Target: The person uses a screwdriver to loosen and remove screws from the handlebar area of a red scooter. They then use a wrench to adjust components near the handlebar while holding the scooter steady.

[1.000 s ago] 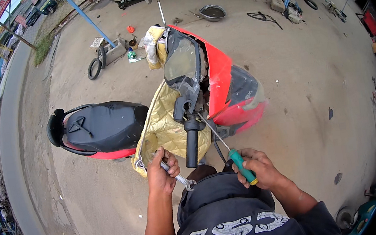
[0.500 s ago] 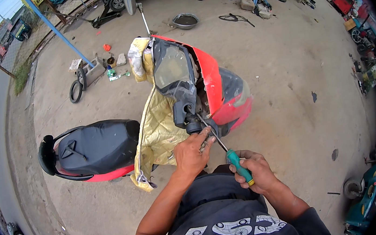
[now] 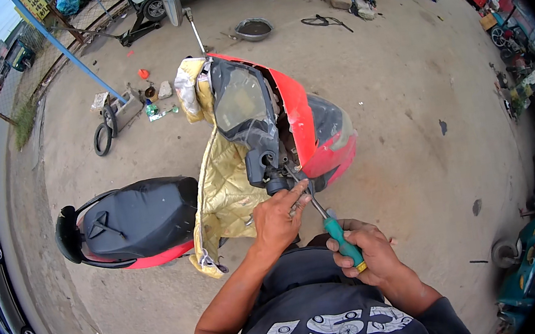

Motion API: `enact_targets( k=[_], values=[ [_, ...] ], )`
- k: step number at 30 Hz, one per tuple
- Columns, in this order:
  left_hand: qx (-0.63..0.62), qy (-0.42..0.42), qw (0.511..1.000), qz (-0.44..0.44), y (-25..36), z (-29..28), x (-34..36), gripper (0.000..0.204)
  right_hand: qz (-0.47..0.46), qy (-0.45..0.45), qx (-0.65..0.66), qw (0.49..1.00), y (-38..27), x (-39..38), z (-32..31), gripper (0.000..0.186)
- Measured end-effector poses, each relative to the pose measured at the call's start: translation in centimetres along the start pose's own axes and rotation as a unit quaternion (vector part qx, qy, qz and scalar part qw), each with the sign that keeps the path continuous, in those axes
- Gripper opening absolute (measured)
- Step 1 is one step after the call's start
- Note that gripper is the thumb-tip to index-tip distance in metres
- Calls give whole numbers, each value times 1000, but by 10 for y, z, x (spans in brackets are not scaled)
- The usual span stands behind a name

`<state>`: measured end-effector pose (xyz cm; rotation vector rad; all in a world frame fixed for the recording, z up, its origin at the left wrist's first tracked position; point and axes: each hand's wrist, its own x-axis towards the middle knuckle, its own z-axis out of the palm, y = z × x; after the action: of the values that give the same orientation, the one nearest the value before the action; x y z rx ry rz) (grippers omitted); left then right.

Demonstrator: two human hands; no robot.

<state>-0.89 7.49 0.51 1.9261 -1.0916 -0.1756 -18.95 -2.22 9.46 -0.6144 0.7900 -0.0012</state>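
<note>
A screwdriver with a green handle and yellow end (image 3: 344,243) is in my right hand (image 3: 370,252), fingers closed round the handle. Its metal shaft slants up to the left, the tip among the dark parts of the scooter's handlebar (image 3: 276,182). My left hand (image 3: 279,220) lies over the handlebar grip, which it mostly hides; the fingers curl around it, with the index finger stretched out beside the shaft. The red front cover (image 3: 294,113) stands apart from the dark dash panel (image 3: 241,103). Where exactly the tip touches is too small to tell.
A yellow quilted cover (image 3: 227,188) hangs over the scooter's front. A black tool lies on the seat (image 3: 146,215). Beyond are a metal basin (image 3: 254,30), loose tyres (image 3: 104,139), a blue post (image 3: 69,51) and a seated person. A teal vehicle (image 3: 528,275) stands at the right.
My view has shifted slightly, and more of a parked car shows at the left. Both hands keep their places at the handlebar, with the screwdriver's angle a little steeper.
</note>
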Motion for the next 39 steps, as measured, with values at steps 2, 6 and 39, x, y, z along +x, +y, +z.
enact_targets(
  k=[2,6,39],
  values=[
    [-8,1,1000,-3,0,0,1,30,2,3,9,1000,0,0,2,35],
    [-40,-12,999,-17,0,-3,3,28,15,-7,47,999,-3,-2,9,33],
    [-383,95,901,-179,23,-11,-36,35,-86,-227,-236,941,13,15,-45,38]
  ],
)
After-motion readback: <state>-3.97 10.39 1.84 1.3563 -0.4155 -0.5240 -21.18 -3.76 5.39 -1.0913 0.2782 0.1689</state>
